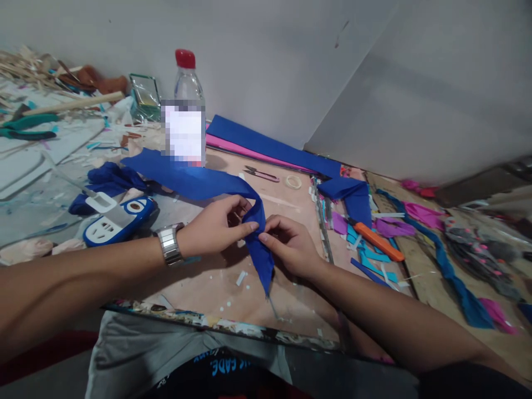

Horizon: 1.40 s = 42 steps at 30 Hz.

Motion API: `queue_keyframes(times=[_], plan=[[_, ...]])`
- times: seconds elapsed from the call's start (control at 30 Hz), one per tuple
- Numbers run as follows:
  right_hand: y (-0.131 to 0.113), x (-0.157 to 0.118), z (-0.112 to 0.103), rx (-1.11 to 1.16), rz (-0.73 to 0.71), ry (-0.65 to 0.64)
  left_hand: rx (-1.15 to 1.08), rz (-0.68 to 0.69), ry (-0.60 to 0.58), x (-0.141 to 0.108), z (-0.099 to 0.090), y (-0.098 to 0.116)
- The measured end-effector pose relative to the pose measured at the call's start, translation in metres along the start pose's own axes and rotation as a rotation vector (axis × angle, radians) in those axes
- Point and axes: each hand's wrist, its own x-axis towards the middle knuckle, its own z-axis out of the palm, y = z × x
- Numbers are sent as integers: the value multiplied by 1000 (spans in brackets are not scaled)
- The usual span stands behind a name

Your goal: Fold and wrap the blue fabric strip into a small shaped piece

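A long blue fabric strip (195, 183) runs from beside the bottle across the table and bends down between my hands. Its pointed, slightly frayed end hangs toward the table's near edge. My left hand (222, 224), a metal watch on its wrist, pinches the strip at the bend with thumb and fingers. From the other side my right hand (293, 244) pinches the same strip, thumb and fingertips close to my left thumb. Both hands are closed on the fabric, just above the table top (208, 282). The strip looks folded where the fingers meet.
Behind stands a red-capped bottle (189, 83), near small thread snips (261, 174). At left are a blue-and-white power strip (120, 219), green-handled pliers (31, 126) and scraps. An orange utility knife (378, 241) lies at right among cloth scraps. Folded blue fabric (270, 143) lies along the wall.
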Motion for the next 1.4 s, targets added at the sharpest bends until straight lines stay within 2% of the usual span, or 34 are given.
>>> queue_keyframes(times=[0.07, 0.13, 0.23, 0.43, 0.53, 0.63, 0.73, 0.83, 0.9, 1.13, 1.3, 1.4], plan=[[-1, -1, 0, -30, -30, -21, 7, -20, -20, -1, 0, 2], [-2, -1, 0, -37, -36, -24, -81, -116, -57, -1, 0, 5], [-1, 0, -1, 10, 5, 8, -214, -220, -34, 0, -1, 8], [1, 3, -3, 254, 156, 67, -511, -260, 5, 2, 0, 4], [0, 2, -4, 286, 173, 48, -601, -310, -44, 2, 2, 1], [-3, 0, -4, 255, 145, -8, -704, -381, -69, 2, 4, 1], [-4, -3, -4, 266, 124, -126, -797, -454, 0, 3, 7, 2], [-5, -4, -4, 339, 144, -219, -870, -444, 38, 5, 7, 3], [-5, -3, -5, 374, 174, -233, -904, -411, 50, 6, 6, 5], [0, -1, -6, 416, 225, -138, -944, -277, 100, 5, -2, 14], [2, 0, -1, 269, 157, -77, -761, -321, -94, 1, -1, 8], [2, 1, 0, 188, 119, -16, -513, -385, -213, -1, 1, 3]])
